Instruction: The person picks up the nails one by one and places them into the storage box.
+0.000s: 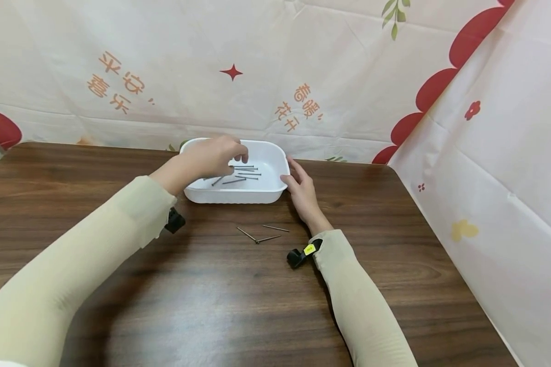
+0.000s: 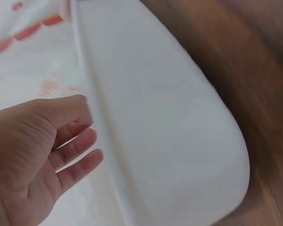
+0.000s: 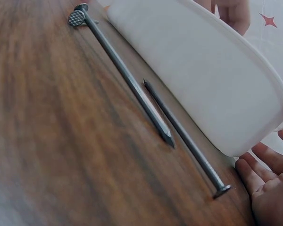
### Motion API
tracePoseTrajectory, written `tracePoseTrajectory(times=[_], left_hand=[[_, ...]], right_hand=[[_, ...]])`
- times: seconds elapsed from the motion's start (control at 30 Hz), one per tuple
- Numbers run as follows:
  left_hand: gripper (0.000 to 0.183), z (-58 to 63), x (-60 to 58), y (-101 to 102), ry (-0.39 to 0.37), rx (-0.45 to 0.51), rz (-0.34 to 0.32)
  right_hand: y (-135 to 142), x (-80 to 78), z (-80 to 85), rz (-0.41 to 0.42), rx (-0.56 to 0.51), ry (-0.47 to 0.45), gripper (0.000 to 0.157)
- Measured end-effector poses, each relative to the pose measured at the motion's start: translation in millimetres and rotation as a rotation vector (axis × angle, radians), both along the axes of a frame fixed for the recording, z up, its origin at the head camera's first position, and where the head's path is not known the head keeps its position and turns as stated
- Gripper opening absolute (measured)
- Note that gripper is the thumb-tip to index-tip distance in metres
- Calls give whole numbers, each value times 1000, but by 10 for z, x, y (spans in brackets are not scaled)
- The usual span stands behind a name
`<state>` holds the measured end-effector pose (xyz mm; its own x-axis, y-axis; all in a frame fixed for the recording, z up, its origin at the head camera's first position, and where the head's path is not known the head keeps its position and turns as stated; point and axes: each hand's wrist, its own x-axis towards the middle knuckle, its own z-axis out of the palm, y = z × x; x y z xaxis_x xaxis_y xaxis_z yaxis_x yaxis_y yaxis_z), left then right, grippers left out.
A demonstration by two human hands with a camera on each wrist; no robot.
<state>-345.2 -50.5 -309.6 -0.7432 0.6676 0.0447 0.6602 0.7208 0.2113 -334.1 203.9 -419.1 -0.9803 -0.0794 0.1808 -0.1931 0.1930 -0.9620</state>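
A white plastic tray stands near the back edge of the table, with several steel nails lying loose on its bottom. Over its left part hangs my left hand, fingers loosely bent and nothing seen between them; in the left wrist view this hand is beside the tray's rim. My right hand holds the tray's right end, thumb at the rim and fingers along the outside. In front of the tray, three nails lie on the wood; two of these, a longer-looking nail and another nail, show large in the right wrist view.
The dark wooden table reaches back to a pale printed cloth that hangs behind it. More of this cloth runs down the right side. A black wrist camera sits by the right cuff.
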Motion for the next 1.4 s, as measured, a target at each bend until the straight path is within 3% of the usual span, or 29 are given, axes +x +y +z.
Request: tracePoseTrajectory(times=[0.3,0.57,0.73,0.9,1.4], left_hand=[[28,16,426,5,136,150,-97],[28,-73,665,97,128,146,-195],[28,-191,804,158,46,133,-252],[28,-352,875,185,-56,77,-275],[32,-570,855,253,-134,28,-250]], right_hand=[[-3,20,14,5,-9,-5,58],[1,21,15,3,0,-11,57],[14,27,9,8,18,-16,57],[1,21,17,2,21,-14,57],[-9,45,71,7,16,-28,56]])
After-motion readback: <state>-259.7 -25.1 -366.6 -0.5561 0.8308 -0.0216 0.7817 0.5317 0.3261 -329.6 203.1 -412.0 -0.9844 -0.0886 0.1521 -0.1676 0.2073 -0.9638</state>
